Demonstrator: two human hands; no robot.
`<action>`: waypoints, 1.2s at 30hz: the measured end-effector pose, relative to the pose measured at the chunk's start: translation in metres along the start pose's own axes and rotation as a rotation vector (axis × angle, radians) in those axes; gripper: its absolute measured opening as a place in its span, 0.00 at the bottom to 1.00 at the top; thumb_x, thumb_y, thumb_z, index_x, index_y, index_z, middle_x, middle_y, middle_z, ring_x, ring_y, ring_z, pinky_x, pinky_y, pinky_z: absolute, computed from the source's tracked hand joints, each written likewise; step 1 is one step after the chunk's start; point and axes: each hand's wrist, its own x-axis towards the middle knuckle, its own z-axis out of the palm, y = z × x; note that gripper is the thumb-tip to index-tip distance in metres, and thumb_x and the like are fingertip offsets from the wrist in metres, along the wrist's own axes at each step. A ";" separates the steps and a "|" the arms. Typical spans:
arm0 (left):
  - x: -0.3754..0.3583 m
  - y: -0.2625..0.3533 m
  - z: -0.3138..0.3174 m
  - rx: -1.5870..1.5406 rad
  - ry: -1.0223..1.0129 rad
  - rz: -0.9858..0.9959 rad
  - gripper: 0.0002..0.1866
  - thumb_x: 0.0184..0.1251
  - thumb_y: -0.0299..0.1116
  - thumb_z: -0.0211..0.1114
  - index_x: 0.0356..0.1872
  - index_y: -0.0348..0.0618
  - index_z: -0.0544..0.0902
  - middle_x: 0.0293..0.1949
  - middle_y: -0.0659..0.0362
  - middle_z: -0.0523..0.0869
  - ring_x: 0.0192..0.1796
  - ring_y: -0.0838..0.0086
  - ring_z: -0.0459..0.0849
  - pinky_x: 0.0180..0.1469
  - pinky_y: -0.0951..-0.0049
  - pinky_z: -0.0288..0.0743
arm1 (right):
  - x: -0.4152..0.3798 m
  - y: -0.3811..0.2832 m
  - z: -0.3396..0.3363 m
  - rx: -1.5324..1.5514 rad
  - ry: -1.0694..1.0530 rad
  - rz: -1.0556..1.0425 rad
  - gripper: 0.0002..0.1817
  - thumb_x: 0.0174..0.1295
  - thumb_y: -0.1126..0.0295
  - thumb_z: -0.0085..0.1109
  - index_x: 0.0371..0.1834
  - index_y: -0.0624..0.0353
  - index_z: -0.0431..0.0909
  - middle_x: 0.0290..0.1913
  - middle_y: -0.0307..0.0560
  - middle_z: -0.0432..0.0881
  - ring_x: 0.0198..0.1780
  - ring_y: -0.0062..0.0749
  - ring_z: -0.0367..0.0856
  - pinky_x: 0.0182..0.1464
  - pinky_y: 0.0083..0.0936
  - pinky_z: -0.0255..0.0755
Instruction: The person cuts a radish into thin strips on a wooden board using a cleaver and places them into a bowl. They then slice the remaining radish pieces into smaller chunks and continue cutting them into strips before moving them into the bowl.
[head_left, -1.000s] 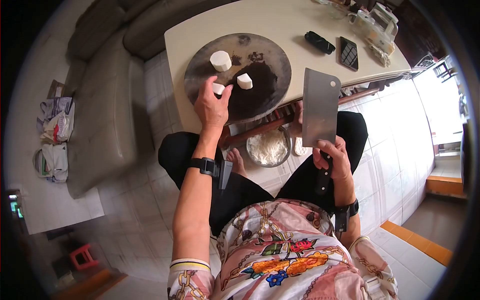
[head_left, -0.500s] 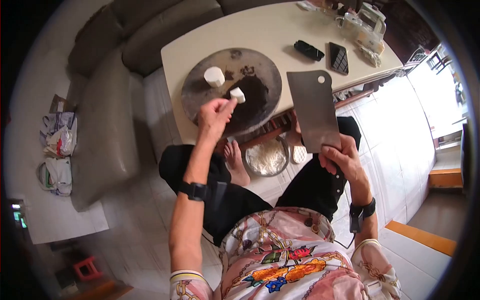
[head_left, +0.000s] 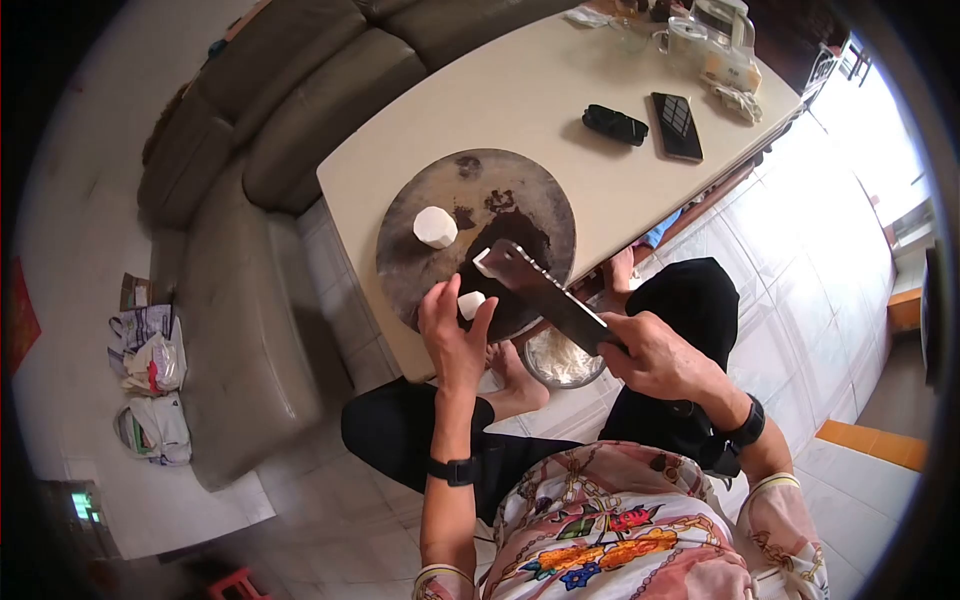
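Observation:
On the round dark board (head_left: pixel 405 265), my left hand (head_left: pixel 455 335) has a small white piece (head_left: pixel 471 305) between its thumb and index finger, near the board's front edge. The fingertips reach past the piece. My right hand (head_left: pixel 655 355) is wrapped round the handle of a cleaver (head_left: pixel 550 298), its blade tilted over the board and pointing back to the left. White bits show along the blade's upper edge and at its far corner. A larger white chunk (head_left: pixel 435 227) stands at the board's left side, touched by neither hand.
The board rests on a cream table (head_left: pixel 530 95) with a black case (head_left: pixel 615 125), a phone (head_left: pixel 677 127) and a clear jug (head_left: pixel 687 42). Below the table edge is a bowl of white shreds (head_left: pixel 563 358). A grey sofa (head_left: pixel 240 290) stands at the left.
The cleaver has swung from upright at the right to over the board, its blade now tilted. My left hand has turned, with the small piece now nearer the board's front edge. The view has shifted.

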 end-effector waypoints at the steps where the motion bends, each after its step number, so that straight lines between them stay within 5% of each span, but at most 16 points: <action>1: -0.001 0.001 -0.004 -0.086 0.018 -0.034 0.25 0.54 0.35 0.76 0.53 0.39 0.82 0.49 0.51 0.82 0.49 0.57 0.81 0.52 0.61 0.75 | 0.004 0.001 0.002 0.009 0.003 0.009 0.10 0.62 0.76 0.53 0.44 0.71 0.74 0.16 0.57 0.69 0.17 0.48 0.69 0.24 0.37 0.63; 6: -0.002 -0.002 -0.020 -0.208 -0.154 -0.095 0.26 0.52 0.29 0.76 0.54 0.40 0.81 0.51 0.51 0.83 0.54 0.54 0.80 0.56 0.58 0.74 | 0.023 0.008 0.009 -0.207 -0.026 -0.084 0.18 0.58 0.77 0.55 0.53 0.71 0.75 0.18 0.59 0.73 0.22 0.55 0.76 0.26 0.42 0.67; 15: 0.015 -0.001 -0.023 -0.368 -0.396 -0.017 0.24 0.51 0.19 0.71 0.53 0.39 0.82 0.54 0.51 0.84 0.57 0.55 0.81 0.58 0.62 0.75 | 0.048 0.017 0.013 -0.338 0.085 0.051 0.17 0.58 0.79 0.54 0.51 0.72 0.77 0.22 0.64 0.77 0.27 0.57 0.80 0.31 0.42 0.73; 20: 0.008 0.000 -0.019 -0.432 -0.231 -0.075 0.21 0.57 0.16 0.65 0.55 0.34 0.81 0.61 0.48 0.79 0.61 0.62 0.80 0.62 0.65 0.74 | 0.051 0.012 0.009 -0.280 0.056 0.065 0.18 0.56 0.79 0.53 0.50 0.75 0.77 0.23 0.66 0.79 0.30 0.58 0.82 0.33 0.43 0.77; 23: -0.001 -0.008 -0.009 -0.581 -0.048 -0.277 0.14 0.67 0.15 0.57 0.53 0.30 0.80 0.60 0.48 0.79 0.58 0.67 0.81 0.60 0.69 0.76 | 0.057 0.014 0.004 -0.265 0.010 0.072 0.17 0.57 0.79 0.53 0.49 0.76 0.77 0.24 0.66 0.79 0.31 0.57 0.83 0.34 0.42 0.77; 27: 0.002 -0.007 -0.006 -0.547 0.054 -0.299 0.11 0.70 0.16 0.55 0.50 0.29 0.81 0.56 0.51 0.82 0.54 0.71 0.83 0.58 0.71 0.78 | 0.064 0.019 -0.002 -0.144 0.015 0.103 0.14 0.59 0.78 0.54 0.47 0.74 0.77 0.25 0.64 0.79 0.32 0.57 0.82 0.36 0.41 0.76; 30: 0.001 -0.004 -0.015 -0.477 -0.028 -0.336 0.10 0.65 0.17 0.62 0.47 0.30 0.82 0.49 0.51 0.85 0.49 0.68 0.85 0.54 0.69 0.80 | 0.063 0.039 -0.001 -0.014 0.048 0.039 0.16 0.61 0.78 0.53 0.52 0.70 0.76 0.16 0.55 0.71 0.19 0.47 0.71 0.28 0.36 0.67; 32: 0.009 0.014 -0.022 -0.179 0.027 0.019 0.12 0.58 0.18 0.69 0.45 0.33 0.84 0.43 0.51 0.86 0.46 0.63 0.86 0.51 0.67 0.80 | 0.062 0.032 -0.004 -0.036 0.034 0.069 0.16 0.60 0.79 0.53 0.52 0.70 0.76 0.16 0.55 0.71 0.19 0.47 0.71 0.26 0.36 0.66; 36: -0.005 0.015 -0.008 -0.119 -0.031 0.171 0.19 0.45 0.19 0.77 0.42 0.39 0.86 0.48 0.52 0.84 0.48 0.59 0.82 0.48 0.65 0.79 | 0.061 0.025 -0.003 -0.162 -0.002 0.103 0.14 0.60 0.77 0.55 0.47 0.73 0.76 0.22 0.63 0.77 0.27 0.56 0.80 0.31 0.42 0.74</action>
